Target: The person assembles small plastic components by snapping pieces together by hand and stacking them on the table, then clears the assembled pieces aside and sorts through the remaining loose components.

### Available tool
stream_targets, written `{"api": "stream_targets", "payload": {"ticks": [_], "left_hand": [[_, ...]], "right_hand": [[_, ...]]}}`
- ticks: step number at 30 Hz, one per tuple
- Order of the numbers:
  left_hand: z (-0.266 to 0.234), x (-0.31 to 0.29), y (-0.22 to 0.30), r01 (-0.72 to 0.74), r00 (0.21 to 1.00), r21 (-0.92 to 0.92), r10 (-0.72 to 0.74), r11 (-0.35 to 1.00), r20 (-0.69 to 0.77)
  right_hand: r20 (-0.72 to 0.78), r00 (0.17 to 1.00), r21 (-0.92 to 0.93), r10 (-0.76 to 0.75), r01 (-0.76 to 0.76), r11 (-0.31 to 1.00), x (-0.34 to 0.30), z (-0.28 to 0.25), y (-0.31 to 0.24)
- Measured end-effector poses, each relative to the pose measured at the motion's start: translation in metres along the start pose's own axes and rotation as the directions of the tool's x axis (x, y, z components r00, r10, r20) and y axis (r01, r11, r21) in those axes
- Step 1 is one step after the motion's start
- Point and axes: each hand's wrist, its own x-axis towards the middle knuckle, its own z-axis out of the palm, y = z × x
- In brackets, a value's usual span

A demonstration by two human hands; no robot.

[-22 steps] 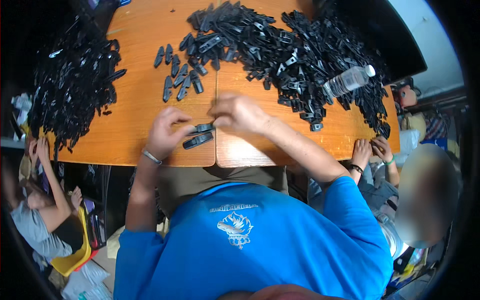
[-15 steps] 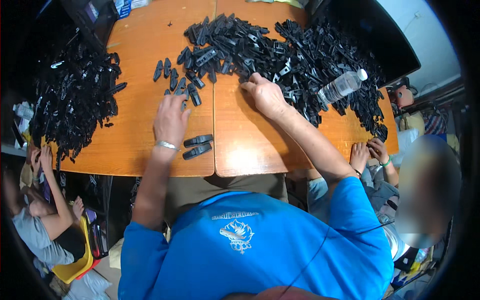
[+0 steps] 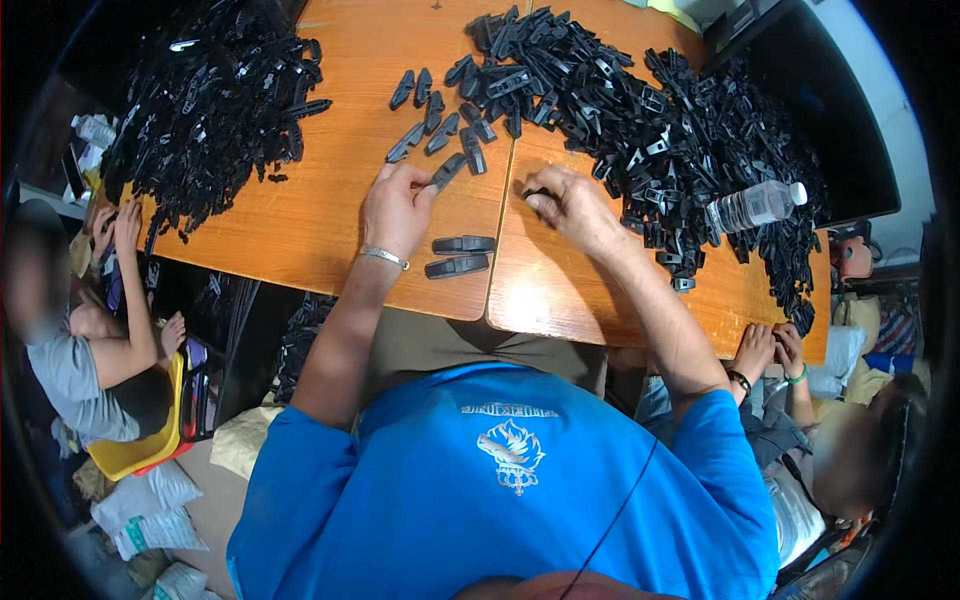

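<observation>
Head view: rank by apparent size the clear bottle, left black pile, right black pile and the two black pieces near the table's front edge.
Right black pile
Left black pile
Clear bottle
Two black pieces, too alike to rank apart

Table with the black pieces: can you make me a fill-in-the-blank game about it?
1. The hand with the silver bracelet is the person's ____ one.
2. Near the table's front edge, ____ black pieces lie side by side.
3. The clear bottle on the right-hand pile has a ____ cap.
4. The person's shirt is colored ____.

Missing words: left; two; white; blue.
</observation>
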Motion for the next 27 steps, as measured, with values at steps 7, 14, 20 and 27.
{"api": "stream_targets", "payload": {"ticks": [7, 14, 20, 27], "left_hand": [[-0.015, 0.008, 0.016, -0.177, 0.984, 0.080, 0.175, 0.981, 0.025], [-0.024, 0.021, 0.012, -0.495, 0.867, 0.282, 0.449, 0.822, 0.216], [-0.023, 0.005, 0.017, -0.452, 0.891, 0.220, 0.425, 0.864, 0.162], [-0.018, -0.019, -0.006, -0.274, 0.959, -0.014, 0.275, 0.962, 0.071]], "right_hand": [[0.117, 0.993, -0.075, -0.013, 0.022, 0.997, -0.017, 0.008, -0.022], [0.100, 0.994, -0.180, 0.048, -0.029, 0.983, -0.023, 0.011, -0.027], [0.021, 0.998, -0.002, 0.051, -0.051, 0.999, -0.024, 0.013, -0.028], [-0.114, 0.993, -0.019, -0.026, 0.024, 1.000, -0.001, 0.038, -0.046]]}}
